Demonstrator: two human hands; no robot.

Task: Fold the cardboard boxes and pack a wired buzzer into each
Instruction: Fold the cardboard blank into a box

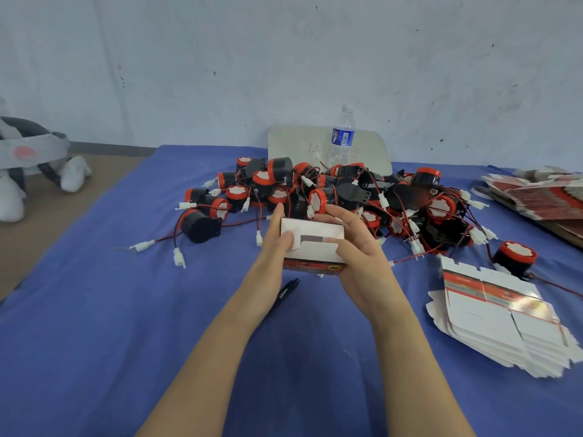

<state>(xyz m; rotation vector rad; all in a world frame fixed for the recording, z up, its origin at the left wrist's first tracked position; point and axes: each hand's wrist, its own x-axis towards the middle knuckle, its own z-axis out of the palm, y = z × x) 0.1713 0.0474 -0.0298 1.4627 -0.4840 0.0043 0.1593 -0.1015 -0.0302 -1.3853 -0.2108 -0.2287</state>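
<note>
Box is sitting between both hands near the middle of my feed, held just above the blue cloth. Its white top flaps are facing me and a red printed side is showing along its near edge. My left hand is gripping the box's left end, with the thumb pressing down on a side flap and the fingers curling round the far side. My right hand is gripping the right end, its thumb pushing on the tuck flap while the fingers are wrapping over the far corner. A dark gap is showing between the flaps, so the top is not fully closed. I cannot tell what is lying inside.

From the box, at twelve o'clock, the buzzers are sprawling in a pile, with black bodies, red caps and red-and-black wires ending in white plugs. The fingertips of both hands are reaching close to the nearest ones. One buzzer is lying apart at ten o'clock and a lone buzzer at three o'clock. That one is sitting just beyond a fanned stack of flat boxes at four o'clock. A second stack is lying at two o'clock by the cloth's edge.

A pen is lying at six o'clock, partly under my left wrist. A bottle is standing beyond the pile at twelve o'clock, in front of a white board by the wall. Far out at ten o'clock, off the cloth, a plush toy is sitting.
</note>
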